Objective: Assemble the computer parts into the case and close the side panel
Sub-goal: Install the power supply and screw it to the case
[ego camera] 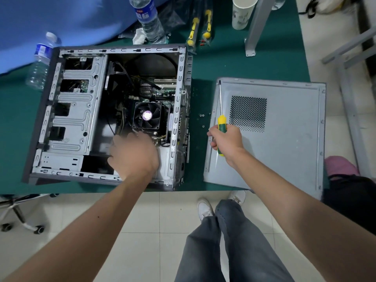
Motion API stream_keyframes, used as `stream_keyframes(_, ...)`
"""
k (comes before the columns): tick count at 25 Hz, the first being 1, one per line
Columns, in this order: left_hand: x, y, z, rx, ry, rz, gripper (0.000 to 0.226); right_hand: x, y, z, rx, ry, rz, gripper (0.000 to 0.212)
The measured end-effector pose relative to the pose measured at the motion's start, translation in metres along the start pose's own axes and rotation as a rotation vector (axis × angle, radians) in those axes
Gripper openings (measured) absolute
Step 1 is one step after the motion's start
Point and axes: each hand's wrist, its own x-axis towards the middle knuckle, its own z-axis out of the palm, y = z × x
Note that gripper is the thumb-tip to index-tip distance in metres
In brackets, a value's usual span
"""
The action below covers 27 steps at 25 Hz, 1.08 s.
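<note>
An open grey computer case [71, 110] lies on its side on the green table, its motherboard and black CPU fan [147, 115] showing. My left hand [134, 155] reaches into the case's near part just below the fan; its fingers are blurred and point down into the case, so what they touch is hidden. My right hand [225, 139] grips the yellow-green handle of a screwdriver [220, 119], whose shaft points away from me. The hand hovers over the left edge of the grey side panel [284, 143], which lies flat to the right of the case.
A few small screws [201, 116] lie on the green mat between case and panel. Two water bottles [149, 19] [40, 62], two bagged yellow screwdrivers [192, 31], a paper cup [242, 13] and a metal post [255, 27] stand at the back. An office chair base [22, 212] is on the floor at left.
</note>
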Motion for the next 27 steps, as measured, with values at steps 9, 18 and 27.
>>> stream_keyframes(9,-0.004,-0.004,-0.005,-0.131,0.006,0.157,0.041,-0.067,0.027,-0.017,0.188,-0.333,0.083,0.006)
stream_keyframes(18,-0.055,0.006,-0.035,-0.238,-0.254,1.101,0.022,-0.101,0.027,-0.028,0.275,-0.62,0.067,0.01)
stream_keyframes(27,-0.07,0.01,-0.032,-0.435,-0.428,1.028,0.009,-0.109,0.033,-0.044,0.26,-0.597,0.026,0.011)
